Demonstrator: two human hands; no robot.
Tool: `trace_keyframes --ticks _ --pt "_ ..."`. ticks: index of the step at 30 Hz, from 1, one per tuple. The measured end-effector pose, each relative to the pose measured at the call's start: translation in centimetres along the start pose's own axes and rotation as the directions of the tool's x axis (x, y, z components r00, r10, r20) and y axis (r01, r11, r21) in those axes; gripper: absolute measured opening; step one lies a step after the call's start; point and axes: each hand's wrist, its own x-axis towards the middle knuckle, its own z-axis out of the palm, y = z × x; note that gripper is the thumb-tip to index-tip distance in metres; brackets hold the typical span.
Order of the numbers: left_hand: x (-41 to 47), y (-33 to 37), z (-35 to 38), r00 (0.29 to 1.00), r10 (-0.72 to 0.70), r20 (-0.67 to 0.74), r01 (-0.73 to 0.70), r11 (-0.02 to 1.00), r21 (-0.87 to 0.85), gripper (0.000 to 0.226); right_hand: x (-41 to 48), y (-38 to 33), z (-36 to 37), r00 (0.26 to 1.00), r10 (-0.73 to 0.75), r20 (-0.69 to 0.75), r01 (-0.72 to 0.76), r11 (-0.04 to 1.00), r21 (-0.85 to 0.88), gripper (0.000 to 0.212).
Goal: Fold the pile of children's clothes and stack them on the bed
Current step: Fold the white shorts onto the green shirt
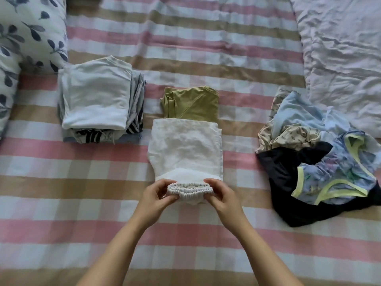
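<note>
A white garment [185, 147] with a ruffled elastic waistband lies flat in the middle of the bed. My left hand [156, 199] pinches the waistband's left end and my right hand [222, 198] pinches its right end, lifting that edge slightly. Just beyond it lies a folded olive-green garment [191, 104], partly under the white one. At the left stands a stack of folded clothes [99, 100], pale blue on top with striped pieces below. On the right lies an unfolded pile [317, 153]: a dark garment, a floral blue one with yellow trim, a light blue one and a cream printed one.
The bed sheet [61, 193] is checked in pink, tan and white. A leaf-print pillow [26, 34] sits at the far left corner. A crumpled pale quilt [340, 48] covers the far right.
</note>
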Motion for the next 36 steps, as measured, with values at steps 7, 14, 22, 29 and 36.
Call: trace_keyframes --ticks 7,14,22,29,36 --pt "-2.3 -8.2 1.5 0.969 0.175 0.172 -0.229 0.897 0.378 0.043 -3.2 7.6 2.1 0.990 -0.081 0.118 0.117 0.930 -0.348 0.044" --pt "-5.8 -14.3 4.0 0.785 0.498 0.368 -0.591 0.422 0.687 0.019 -7.1 13.4 4.4 0.926 -0.347 0.148 0.353 0.662 -0.661 0.024" --pt "-8.0 -17.0 4.3 0.733 0.493 0.468 -0.651 0.308 0.694 0.016 -9.3 16.3 5.2 0.857 -0.439 0.271 0.488 0.522 -0.700 0.015" --pt "-6.7 -16.2 4.1 0.794 0.518 0.318 -0.560 0.420 0.714 0.036 -6.9 14.2 3.5 0.910 -0.405 0.088 0.356 0.655 -0.666 0.026" --pt "-4.1 -16.4 1.9 0.609 0.430 0.667 -0.774 0.138 0.618 0.039 -6.4 15.6 1.9 0.733 -0.409 0.544 0.677 0.359 -0.642 0.046"
